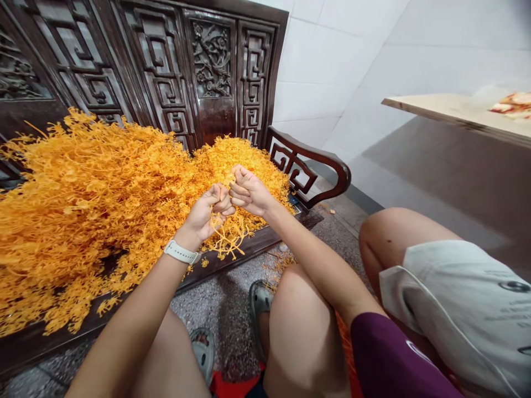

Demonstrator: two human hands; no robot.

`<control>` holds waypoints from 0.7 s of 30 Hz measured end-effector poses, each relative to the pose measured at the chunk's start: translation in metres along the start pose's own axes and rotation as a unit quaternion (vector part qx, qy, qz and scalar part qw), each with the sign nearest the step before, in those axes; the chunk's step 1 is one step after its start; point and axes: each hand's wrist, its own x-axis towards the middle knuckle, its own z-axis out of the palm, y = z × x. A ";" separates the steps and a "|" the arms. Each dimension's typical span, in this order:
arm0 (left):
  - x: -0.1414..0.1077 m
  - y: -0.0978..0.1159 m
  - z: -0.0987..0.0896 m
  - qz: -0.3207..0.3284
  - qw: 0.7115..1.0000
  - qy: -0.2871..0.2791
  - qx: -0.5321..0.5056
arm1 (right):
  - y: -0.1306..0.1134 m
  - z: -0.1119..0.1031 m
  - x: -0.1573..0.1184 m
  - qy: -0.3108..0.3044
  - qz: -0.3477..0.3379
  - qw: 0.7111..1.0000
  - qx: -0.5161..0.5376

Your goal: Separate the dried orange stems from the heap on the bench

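Observation:
My left hand [209,213] is closed around a small bunch of orange plastic sprigs [229,239], whose curly ends hang below the fingers. A pale watch band circles that wrist. My right hand [251,192] is pressed up against it, fingers curled and thumb pinched to the forefinger; whatever lies in that pinch is hidden. Both hands are held above the front edge of a dark carved wooden bench [265,239]. Behind and to the left of them, a big heap of the same orange sprigs [103,204] covers the seat.
The bench's curved armrest [342,174] stands to the right. A wooden board [448,113] with a red-and-white packet juts from the upper right. Another person's bent knee [398,232] and light shorts [464,298] are close on my right. Orange scraps [282,262] lie on the speckled floor.

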 end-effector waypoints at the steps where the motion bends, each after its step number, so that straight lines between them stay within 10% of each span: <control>1: 0.000 0.000 0.000 0.001 1.000 -0.003 -0.012 | -0.001 0.002 -0.001 -0.001 0.002 1.000 0.010; 14: 0.002 0.016 -0.004 0.095 0.992 0.041 -0.075 | -0.044 0.011 -0.014 0.054 -0.076 0.995 -0.019; 21: 0.009 0.015 -0.021 0.064 0.981 0.179 0.046 | -0.014 -0.046 0.012 0.299 -0.016 0.933 -0.199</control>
